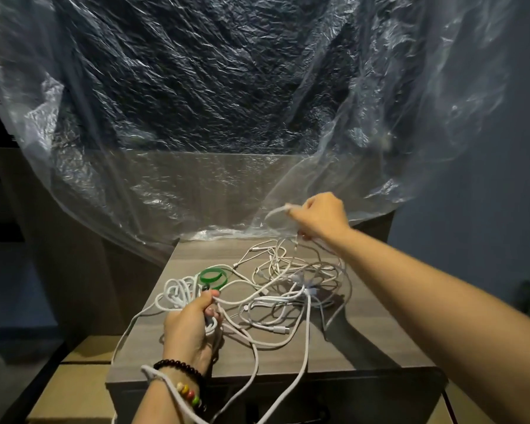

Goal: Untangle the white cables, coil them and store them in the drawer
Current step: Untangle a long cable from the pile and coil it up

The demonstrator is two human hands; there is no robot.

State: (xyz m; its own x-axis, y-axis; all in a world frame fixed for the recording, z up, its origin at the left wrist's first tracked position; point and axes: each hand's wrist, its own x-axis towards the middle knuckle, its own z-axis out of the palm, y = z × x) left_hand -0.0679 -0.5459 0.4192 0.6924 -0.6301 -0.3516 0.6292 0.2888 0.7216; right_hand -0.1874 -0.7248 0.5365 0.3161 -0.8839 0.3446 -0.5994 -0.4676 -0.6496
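We count one tangle of white cables (288, 289) spread over the top of the desk (364, 347); the strands cross so often that we cannot tell how many separate cables there are. One green ring (214, 276) lies on the desk at the tangle's left edge, just beside a looser bunch of loops. One sheet of clear plastic (196, 102) hangs behind the desk, its lower hem resting on the far edge.

We see two hands. Our left hand (190, 328) is curled closed around a bundle of white strands near the front left of the desk, thumb pressed on top; loops trail from it over the front edge. Its wrist wears a dark bead bracelet (178, 367), a coloured bead bracelet (190, 394), and a white cable draped across it. Our right hand (318, 217) is raised above the far side of the tangle, fingers curled, pinching one cable end that arcs out to the left, with strands hanging down to the desk.

Below the desk top, a dark drawer front (288, 402) shows; we cannot tell whether it holds anything.
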